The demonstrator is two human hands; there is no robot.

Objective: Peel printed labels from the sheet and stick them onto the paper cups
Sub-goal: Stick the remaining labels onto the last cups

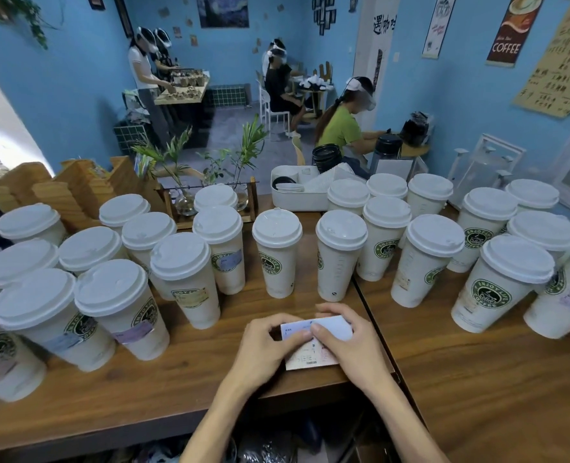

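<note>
Cups (120,309) already wearing labels are crowding the table (176,379) left of the label sheet (313,342), pushed aside, I'd guess, to keep finished ones apart. Just left of the sheet's middle, the left hand (267,345) is curling round its edge, thumb on top, steadying it low over the wood, while the right hand (347,335) is pinching at the upper corner, seemingly lifting a label. Beyond and right of the sheet, two plain cups (338,259) are standing within reach, apparently waiting.

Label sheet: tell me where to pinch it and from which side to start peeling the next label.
Pinch the label sheet at its far top edge, coming from above, where both hands' fingertips already meet; it lies flat near the table edge, so only edges offer purchase.
</note>
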